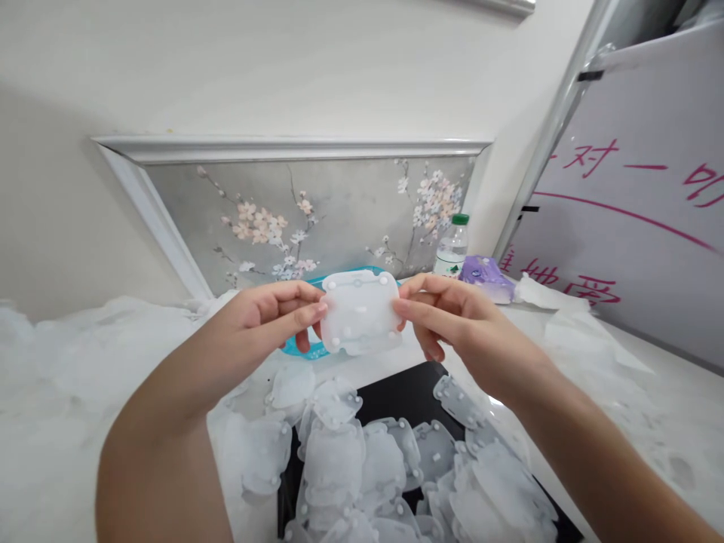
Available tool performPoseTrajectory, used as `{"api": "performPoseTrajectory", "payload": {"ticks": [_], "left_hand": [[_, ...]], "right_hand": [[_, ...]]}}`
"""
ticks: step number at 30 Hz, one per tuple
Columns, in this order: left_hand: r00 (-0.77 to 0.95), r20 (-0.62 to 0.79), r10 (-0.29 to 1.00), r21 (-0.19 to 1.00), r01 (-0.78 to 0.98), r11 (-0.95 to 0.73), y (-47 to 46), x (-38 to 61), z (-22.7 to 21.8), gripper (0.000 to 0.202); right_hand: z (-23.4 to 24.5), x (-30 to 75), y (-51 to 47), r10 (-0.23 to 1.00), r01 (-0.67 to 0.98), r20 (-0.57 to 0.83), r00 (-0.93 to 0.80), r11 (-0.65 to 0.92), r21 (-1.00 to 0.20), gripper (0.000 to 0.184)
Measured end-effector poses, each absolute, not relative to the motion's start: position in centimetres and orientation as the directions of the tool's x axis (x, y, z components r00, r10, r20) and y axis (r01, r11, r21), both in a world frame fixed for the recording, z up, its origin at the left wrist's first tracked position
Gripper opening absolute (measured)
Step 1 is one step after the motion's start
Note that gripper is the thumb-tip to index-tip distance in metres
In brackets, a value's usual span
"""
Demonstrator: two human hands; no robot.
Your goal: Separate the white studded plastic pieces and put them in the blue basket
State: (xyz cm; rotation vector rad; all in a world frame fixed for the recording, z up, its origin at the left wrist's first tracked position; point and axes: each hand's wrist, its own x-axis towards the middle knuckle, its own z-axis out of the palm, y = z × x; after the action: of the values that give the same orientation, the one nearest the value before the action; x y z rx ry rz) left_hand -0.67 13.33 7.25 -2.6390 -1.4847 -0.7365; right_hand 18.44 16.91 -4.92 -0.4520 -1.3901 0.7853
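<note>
At centre frame, the left hand (pixel 271 317) and right hand (pixel 452 320) pinch one translucent plastic sheet (pixel 360 311) by its side edges. Below lies a pile of plastic sheets (pixel 385 467) on a black tray (pixel 396 396).

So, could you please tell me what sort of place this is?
Probably a room in a home used as a makeshift workspace: a floral wall panel, a whiteboard with red writing, and a table heaped with translucent plastic pieces.

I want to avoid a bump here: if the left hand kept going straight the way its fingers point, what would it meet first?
The left hand points rightward and already pinches the translucent plastic piece at its left edge. Going on, it would push that piece into the right hand holding the opposite edge. Depth looks about equal, though one view cannot confirm it.
</note>
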Motion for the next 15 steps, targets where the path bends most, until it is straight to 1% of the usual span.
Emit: {"api": "performPoseTrajectory", "payload": {"ticks": [5, 12, 15], "left_hand": [[0.410, 0.438, 0.800, 0.190, 0.828, -0.528, 13.43, -0.77, 7.32, 0.031], [0.425, 0.430, 0.796, 0.179, 0.824, -0.537, 13.44, -0.61, 7.23, 0.030], [0.447, 0.433, 0.783, 0.197, 0.801, -0.566, 13.38, -0.52, 7.19, 0.029]], "right_hand": [[-4.96, 18.37, 16.89, 0.743, -0.189, 0.669, 0.025, 0.661, -0.726, 0.046], [-4.92, 18.19, 16.84, 0.747, -0.220, 0.665, 0.007, 0.650, -0.728, 0.048], [-4.93, 18.15, 16.86, 0.750, -0.238, 0.662, -0.005, 0.642, -0.729, 0.051]]}}
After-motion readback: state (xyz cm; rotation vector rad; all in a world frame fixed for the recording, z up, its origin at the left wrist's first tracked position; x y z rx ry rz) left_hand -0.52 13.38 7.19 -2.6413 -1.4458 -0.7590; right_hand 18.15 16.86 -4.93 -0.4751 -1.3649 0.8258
